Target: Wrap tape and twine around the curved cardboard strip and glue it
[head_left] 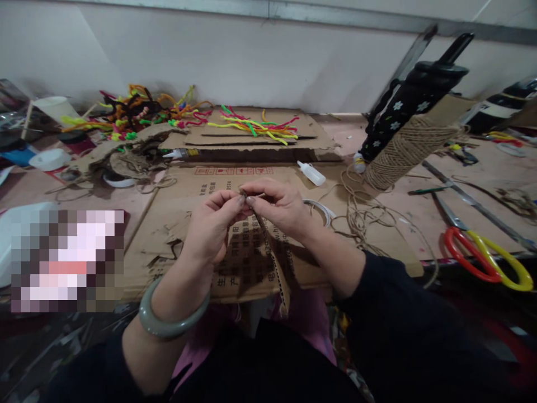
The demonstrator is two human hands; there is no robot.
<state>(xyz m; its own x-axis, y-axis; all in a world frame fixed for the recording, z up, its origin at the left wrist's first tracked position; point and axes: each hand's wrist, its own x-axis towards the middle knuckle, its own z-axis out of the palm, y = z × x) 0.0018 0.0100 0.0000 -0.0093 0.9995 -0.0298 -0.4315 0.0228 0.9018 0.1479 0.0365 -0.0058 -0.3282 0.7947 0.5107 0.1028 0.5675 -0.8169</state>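
A thin strip of corrugated cardboard (274,263) hangs down toward my lap, its fluted edge showing. Its upper end is pinched between the thumb and fingers of my left hand (213,221) and my right hand (281,207), whose fingertips meet. Both hands are closed on that end, and the fingers hide it. Beneath them lies a flat cardboard sheet (168,207) printed with characters. Just past my right hand are a small white squeeze bottle (311,173) and a white ring-shaped roll (318,211).
Colourful fuzzy stems (255,126) lie on a cardboard piece at the back. A twine spool (409,148) leans against a black flowered umbrella (398,112) at right, with loose twine (369,218) below. Red-and-yellow scissors (474,246) rest at the right edge. Paint pots (52,162) stand left.
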